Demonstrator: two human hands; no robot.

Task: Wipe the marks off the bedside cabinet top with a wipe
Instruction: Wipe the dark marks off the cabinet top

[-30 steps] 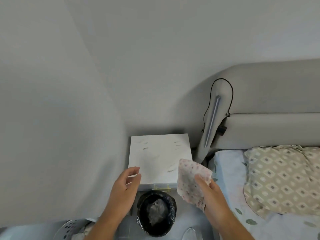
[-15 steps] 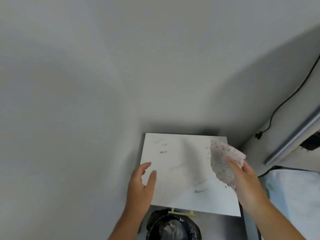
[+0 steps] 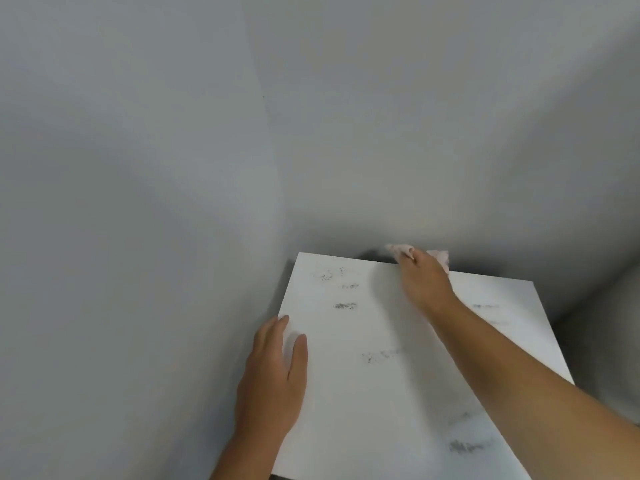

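1. At the far edge of the white square cabinet top [image 3: 408, 393], seen from the head camera, my right hand [image 3: 423, 283] presses a pale, dotted wipe [image 3: 401, 250] down, fingers closed over it; the wipe bunches out past the knuckles toward the wall.
2. My left hand [image 3: 273, 379] lies flat and empty on the near left edge, fingers together, thumb apart, well apart from the right.
3. Grey smudged marks [image 3: 341, 289] sit left of the wiping hand, others [image 3: 381, 355] nearer me, more at the near right corner and right edge.
4. Every mark I can see lies nearer me or to either side of the wipe, so I judge the right hand should sweep toward me; nothing looks wiped yet.
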